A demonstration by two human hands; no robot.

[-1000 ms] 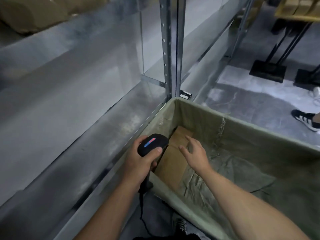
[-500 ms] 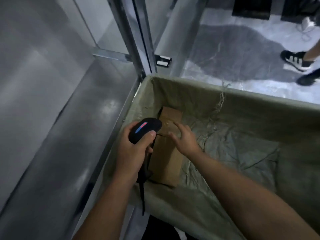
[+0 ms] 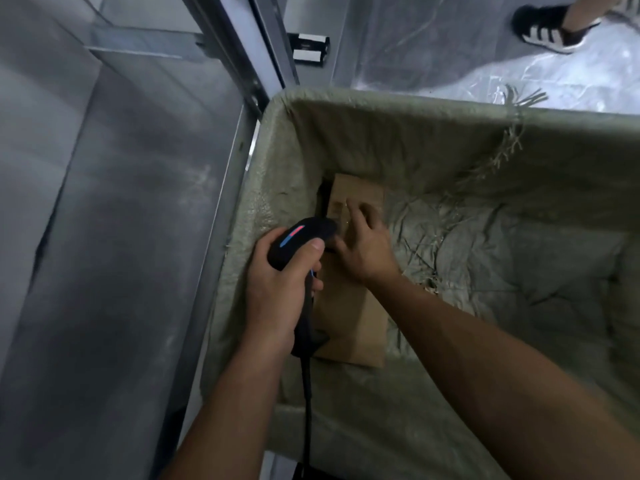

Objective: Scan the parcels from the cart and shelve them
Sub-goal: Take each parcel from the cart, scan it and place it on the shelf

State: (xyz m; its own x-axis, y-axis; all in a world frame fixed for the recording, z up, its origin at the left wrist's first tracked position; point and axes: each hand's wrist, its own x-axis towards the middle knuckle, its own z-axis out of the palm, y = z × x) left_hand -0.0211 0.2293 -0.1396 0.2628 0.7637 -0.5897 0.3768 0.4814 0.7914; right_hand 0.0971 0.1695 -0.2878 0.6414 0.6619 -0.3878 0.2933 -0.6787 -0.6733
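The left hand [image 3: 282, 285] is wrapped tight around a black barcode scanner [image 3: 301, 242]. The thumb lies on top of it, next to a red and blue light strip. The scanner's front points down at a brown cardboard parcel [image 3: 353, 317]. A black cable [image 3: 307, 410] hangs from the handle.

The right arm comes in from the lower right and reaches down into the cart [image 3: 415, 105]. The right hand [image 3: 369, 249] rests on top of the parcel with its fingers spread out flat, not curled around it. The fingers look a bit blurry.

The parcel lies flat at the bottom of the cart, close to the left wall, on crumpled green cloth [image 3: 502, 271]. A grey metal shelf [image 3: 121, 237] stands just left of the cart. Someone's black and white shoe [image 3: 543, 29] is on the floor behind it.
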